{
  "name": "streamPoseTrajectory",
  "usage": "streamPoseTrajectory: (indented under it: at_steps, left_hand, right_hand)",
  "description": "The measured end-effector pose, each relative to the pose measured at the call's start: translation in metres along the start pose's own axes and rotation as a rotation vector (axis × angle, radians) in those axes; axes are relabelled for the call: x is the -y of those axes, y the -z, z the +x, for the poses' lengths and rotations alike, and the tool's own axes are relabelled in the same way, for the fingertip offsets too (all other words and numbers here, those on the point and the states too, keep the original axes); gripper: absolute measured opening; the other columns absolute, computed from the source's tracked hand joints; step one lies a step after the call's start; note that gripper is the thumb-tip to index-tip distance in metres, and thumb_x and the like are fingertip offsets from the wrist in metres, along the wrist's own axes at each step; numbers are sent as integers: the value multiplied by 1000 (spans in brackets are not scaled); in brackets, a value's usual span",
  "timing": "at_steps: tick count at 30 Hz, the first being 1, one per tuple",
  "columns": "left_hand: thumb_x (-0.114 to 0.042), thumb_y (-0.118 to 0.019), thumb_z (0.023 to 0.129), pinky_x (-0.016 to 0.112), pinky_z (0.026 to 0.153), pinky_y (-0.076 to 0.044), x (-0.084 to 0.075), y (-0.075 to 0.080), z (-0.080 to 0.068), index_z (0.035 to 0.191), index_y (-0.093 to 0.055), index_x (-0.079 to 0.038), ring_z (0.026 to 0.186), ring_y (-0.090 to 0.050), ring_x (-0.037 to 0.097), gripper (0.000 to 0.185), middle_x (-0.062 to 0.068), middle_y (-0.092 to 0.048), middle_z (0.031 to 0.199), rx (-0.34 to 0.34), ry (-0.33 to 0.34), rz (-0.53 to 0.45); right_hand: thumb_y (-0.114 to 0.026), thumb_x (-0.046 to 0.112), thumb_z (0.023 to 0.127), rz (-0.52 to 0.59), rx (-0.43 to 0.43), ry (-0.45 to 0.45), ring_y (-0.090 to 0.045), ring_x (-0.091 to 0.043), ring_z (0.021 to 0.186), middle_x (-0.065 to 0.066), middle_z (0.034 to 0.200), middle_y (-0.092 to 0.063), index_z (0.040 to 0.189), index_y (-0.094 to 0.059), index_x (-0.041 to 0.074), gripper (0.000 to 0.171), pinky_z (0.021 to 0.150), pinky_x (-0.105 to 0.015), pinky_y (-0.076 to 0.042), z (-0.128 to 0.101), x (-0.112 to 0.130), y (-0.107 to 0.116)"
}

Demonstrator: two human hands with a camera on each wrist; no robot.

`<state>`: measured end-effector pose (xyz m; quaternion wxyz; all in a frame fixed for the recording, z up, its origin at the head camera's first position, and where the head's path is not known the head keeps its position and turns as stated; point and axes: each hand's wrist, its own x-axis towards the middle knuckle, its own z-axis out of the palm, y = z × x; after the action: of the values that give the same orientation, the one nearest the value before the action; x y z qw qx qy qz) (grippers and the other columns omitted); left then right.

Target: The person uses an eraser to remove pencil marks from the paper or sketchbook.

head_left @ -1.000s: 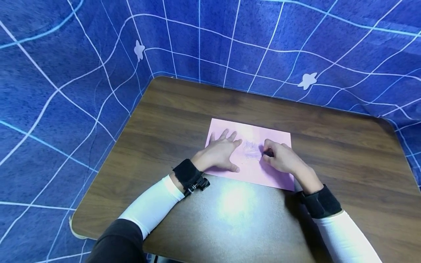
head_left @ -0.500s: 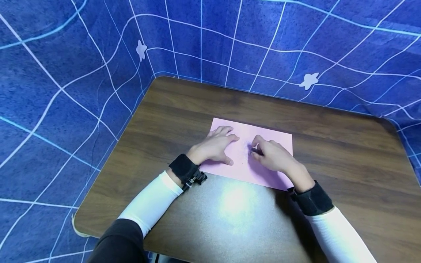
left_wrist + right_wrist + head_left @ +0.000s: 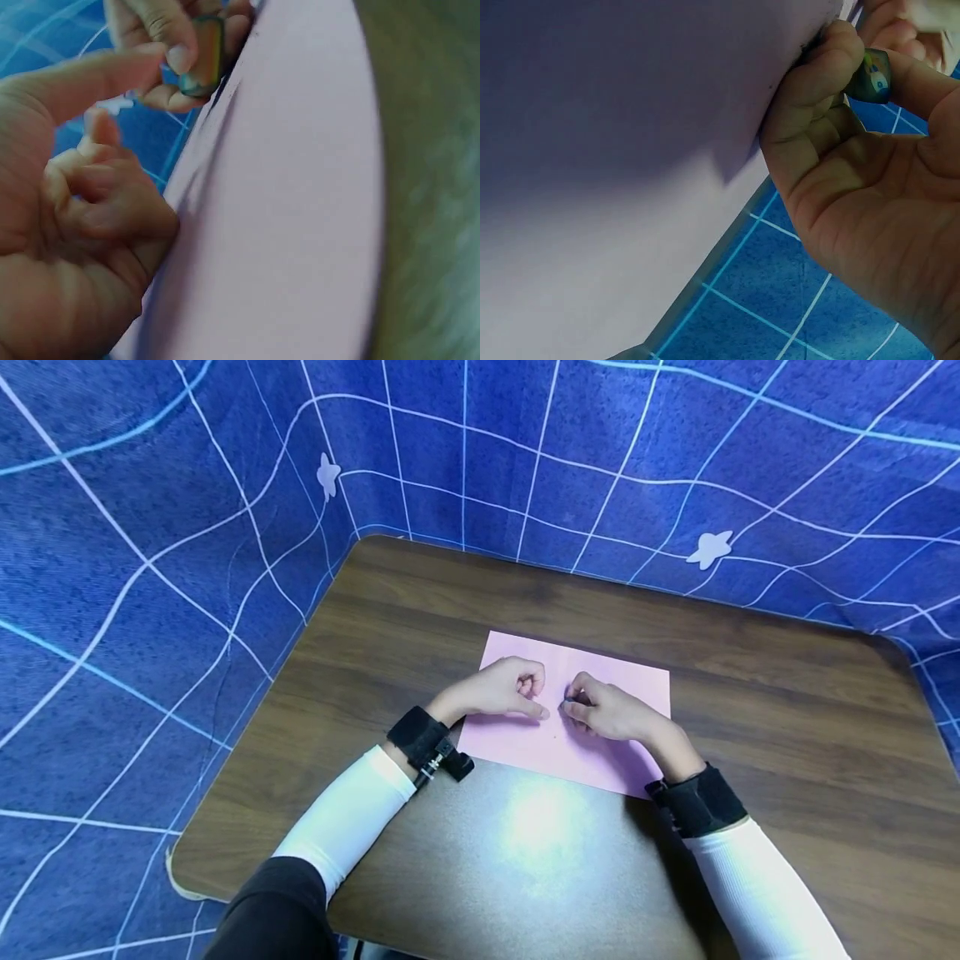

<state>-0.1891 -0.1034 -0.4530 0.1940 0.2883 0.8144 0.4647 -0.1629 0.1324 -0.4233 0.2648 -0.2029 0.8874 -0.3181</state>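
A pink sheet [image 3: 600,768] lies on the table, with a few tiny dark specks near its middle. Over its right half my right hand [image 3: 618,710] pinches a small eraser [image 3: 202,56] between thumb and fingers. The eraser looks dark-edged, with a coloured print [image 3: 876,73] facing the right wrist camera. My left hand [image 3: 506,687] hovers over the sheet's left half, its fingers loosely curled and its thumb extended towards the right hand. Nothing shows in the left hand's grasp. A small gap separates the hands in the head view. Both hands hide parts of the paper.
The brown wood-grain table [image 3: 420,593] surrounds the sheet, with a bright glare in front of it. Blue cloth [image 3: 510,443] with white lines and starfish shapes hangs behind and to the left. Black bands [image 3: 697,802] circle both wrists.
The left hand has gone from lying spread on the paper to raised with curled fingers. The right hand has moved left with the eraser. Purple scribbling seen between the hands earlier is no longer visible.
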Motion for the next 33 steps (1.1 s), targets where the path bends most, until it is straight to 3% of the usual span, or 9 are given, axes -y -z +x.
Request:
streamPoseTrajectory:
  at_steps: [2, 4, 7, 13, 16, 24, 33]
  left_hand:
    - [-9, -85, 80, 24, 68, -33, 6, 0, 0, 69, -43, -14, 65, -40, 12, 43, -5, -35, 63, -14, 4, -119]
    - [-2, -82, 80, 25, 67, -30, 11, 0, 0, 64, -34, -16, 63, -34, 13, 53, -6, -27, 61, -24, -3, -172]
    - [2, -79, 81, 24, 67, -30, 14, -1, -2, 62, -26, -18, 61, -28, 13, 60, -6, -20, 62, -24, -31, -159]
    - [12, -62, 82, 23, 58, -19, 12, -6, -4, 57, -21, -20, 56, -18, 11, 57, -8, -15, 61, -13, -44, -179]
    - [14, -56, 80, 22, 56, -14, 11, -7, -4, 55, -20, -21, 55, -15, 9, 56, -10, -14, 59, -36, -46, -165]
    - [12, -55, 79, 23, 57, -18, 8, -8, -6, 55, -19, -23, 54, -18, 9, 55, -10, -14, 58, -79, -62, -118]
    - [12, -57, 80, 24, 60, -20, 10, -11, -9, 57, -17, -21, 55, -18, 11, 56, -9, -13, 58, -95, -47, -137]
  right_hand:
    - [-53, 16, 105, 14, 4, -3, -59, -17, 67, -8, 80, -66, 113, -51, 3, 15, 64, -30, -47, 0, 0, 0]
    - [-52, 17, 105, 21, 7, 6, -59, -17, 67, -8, 80, -65, 114, -51, 3, 16, 64, -30, -47, 0, 0, 0]
    - [-52, 18, 105, 4, -3, 21, -59, -18, 69, -8, 81, -65, 113, -51, 4, 15, 65, -31, -46, 0, 1, 0]
    - [-58, 22, 101, -158, -112, 37, -58, -21, 85, -4, 88, -66, 110, -58, 12, 13, 78, -36, -43, -4, -2, -1]
    - [-60, 21, 100, -168, -103, 88, -56, -20, 83, -3, 87, -64, 109, -58, 12, 12, 76, -36, -43, -4, -2, -2]
    - [-65, 17, 96, -203, -97, 103, -51, -19, 76, 1, 74, -55, 101, -59, 14, 9, 71, -33, -38, -5, 4, -5]
    - [-67, 18, 94, -212, -163, 51, -56, -22, 81, -3, 87, -68, 96, -60, 15, 8, 74, -36, -41, -12, -8, -6]
